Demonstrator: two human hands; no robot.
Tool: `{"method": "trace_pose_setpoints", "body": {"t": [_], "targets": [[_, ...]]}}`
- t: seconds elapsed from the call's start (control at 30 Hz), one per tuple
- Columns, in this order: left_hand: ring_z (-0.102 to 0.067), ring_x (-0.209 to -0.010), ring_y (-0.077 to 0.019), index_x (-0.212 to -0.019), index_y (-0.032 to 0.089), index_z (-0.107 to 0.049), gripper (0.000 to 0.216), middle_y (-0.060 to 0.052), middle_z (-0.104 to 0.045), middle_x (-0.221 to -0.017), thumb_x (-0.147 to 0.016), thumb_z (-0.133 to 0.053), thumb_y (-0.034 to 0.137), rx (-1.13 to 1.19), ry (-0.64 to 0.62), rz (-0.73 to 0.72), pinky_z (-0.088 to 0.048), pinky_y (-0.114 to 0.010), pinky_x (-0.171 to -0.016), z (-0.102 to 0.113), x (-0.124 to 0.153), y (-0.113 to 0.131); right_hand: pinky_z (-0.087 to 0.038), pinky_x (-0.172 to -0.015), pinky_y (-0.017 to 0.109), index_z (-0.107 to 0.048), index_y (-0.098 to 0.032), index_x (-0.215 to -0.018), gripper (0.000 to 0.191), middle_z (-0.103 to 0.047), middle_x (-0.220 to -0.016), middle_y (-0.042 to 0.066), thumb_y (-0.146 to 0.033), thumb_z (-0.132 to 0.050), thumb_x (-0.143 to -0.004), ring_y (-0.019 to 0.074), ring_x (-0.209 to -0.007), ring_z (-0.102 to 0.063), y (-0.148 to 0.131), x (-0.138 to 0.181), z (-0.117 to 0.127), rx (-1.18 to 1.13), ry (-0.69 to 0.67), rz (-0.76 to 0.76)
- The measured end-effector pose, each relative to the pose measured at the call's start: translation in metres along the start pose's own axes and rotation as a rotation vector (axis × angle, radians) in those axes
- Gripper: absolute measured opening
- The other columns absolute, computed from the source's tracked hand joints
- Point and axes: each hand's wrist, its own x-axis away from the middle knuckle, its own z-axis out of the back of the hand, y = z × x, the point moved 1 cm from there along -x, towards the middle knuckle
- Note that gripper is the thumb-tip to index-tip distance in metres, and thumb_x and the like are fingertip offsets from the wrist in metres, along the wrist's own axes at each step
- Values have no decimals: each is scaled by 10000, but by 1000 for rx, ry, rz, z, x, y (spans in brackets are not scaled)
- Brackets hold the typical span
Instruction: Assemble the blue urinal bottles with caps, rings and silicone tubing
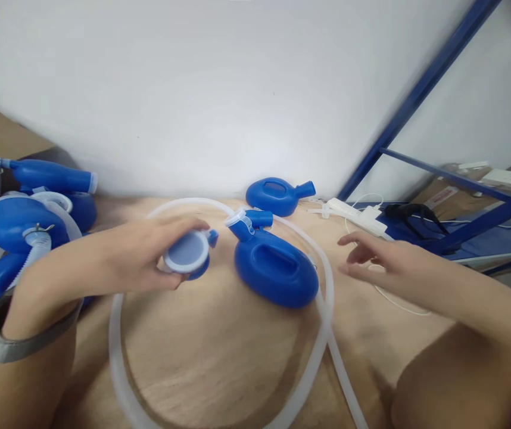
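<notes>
My left hand (148, 250) is closed around a blue funnel-like cup (187, 251) with a white rim, its wide mouth facing me and a small blue tab at its right side. Fingers bent and apart, my right hand (383, 256) holds nothing over the right part of the table. Between the hands a blue urinal bottle (277, 268) lies on the table, with a moulded handle, a blue neck and a pale cap. A clear hose (115, 333) loops around and behind this bottle.
Behind stands another blue bottle (271, 196) near the white wall. At left several blue bottles and funnels (27, 217) are piled by a cardboard box (5, 131). A white power strip (356, 217) with cables and a blue metal frame (416, 95) are at right.
</notes>
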Motion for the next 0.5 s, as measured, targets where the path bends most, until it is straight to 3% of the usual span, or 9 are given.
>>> {"method": "trace_pose_setpoints", "body": {"t": [0.07, 0.13, 0.17, 0.23, 0.37, 0.43, 0.5], "targets": [[-699, -1184, -309, -1498, 401, -545, 763, 24, -681, -1442, -774, -786, 406, -3, 89, 15, -531, -349, -1011, 11, 4, -4, -612, -771, 463, -700, -220, -1198, 547, -788, -1024, 167, -621, -760, -830, 338, -870, -751, 21, -38, -9, 97, -92, -215], [-738, -979, -265, -1439, 360, -588, 720, 23, -761, -1216, -768, -812, 492, -25, 180, 41, -541, -285, -827, 22, 8, -7, -614, -767, 404, -642, -198, -1307, 637, -764, -1163, 192, -607, -765, -834, 313, -952, -750, 37, -70, -27, -2, -227, -307], [-734, -877, -244, -1408, 337, -605, 724, 24, -771, -1104, -753, -822, 557, -38, 233, 54, -521, -262, -740, 28, 10, -8, -613, -755, 371, -602, -204, -1375, 684, -761, -1169, 179, -594, -769, -839, 287, -948, -750, 43, -83, -37, -84, -291, -337], [-698, -730, -212, -1352, 304, -632, 793, 30, -756, -943, -693, -830, 700, -78, 349, 89, -461, -232, -623, 38, 15, -10, -590, -680, 337, -615, -178, -1334, 650, -769, -993, 138, -522, -809, -818, 247, -800, -734, 52, -102, -58, -122, -343, -410], [-578, -581, -163, -1281, 288, -665, 986, 57, -661, -732, -530, -765, 919, -210, 549, 261, -374, -216, -560, 51, 24, -12, -519, -576, 301, -683, -167, -967, 204, -696, -709, 63, -288, -764, -824, 201, -620, -653, 61, -117, -73, -132, -254, -405], [-566, -628, -166, -1287, 283, -664, 1006, 45, -647, -769, -533, -713, 947, -254, 615, 322, -403, -235, -624, 54, 26, -11, -517, -577, 301, -643, -179, -884, 65, -657, -658, 49, -226, -674, -851, 187, -578, -629, 63, -115, -64, -162, -146, -379], [-588, -722, -182, -1311, 274, -663, 952, 19, -654, -884, -583, -724, 885, -230, 702, 337, -469, -287, -747, 54, 23, -10, -535, -611, 306, -608, -191, -904, 51, -642, -699, 52, -232, -578, -893, 178, -587, -629, 64, -109, -47, -197, 22, -339]]}}
